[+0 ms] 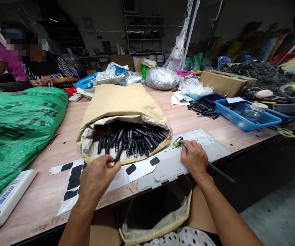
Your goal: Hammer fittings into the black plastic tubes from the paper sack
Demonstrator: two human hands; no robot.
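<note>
My left hand [100, 174] pinches a slim black tube-like part [118, 155] between thumb and fingers, at the mouth of a tan sack [127, 99]. Inside the sack's opening lies a heap of black pen-shaped parts [134, 140]. Over the grey board [206, 147], my right hand [195, 159] is closed around a small hammer [220, 172]. Its dark handle sticks out behind the hand, and its metal head with a yellow-green end points toward the sack. White strips with black stickers [130, 169] lie along the table edge, between and beside my hands.
A green woven bag [24, 126] and a white device [9, 201] occupy the left side. Blue baskets [247, 119], a pile of black parts [204, 108] and a cardboard box [224, 82] stand right. Below the table edge, another sack [155, 235] gapes open. Two people sit far left.
</note>
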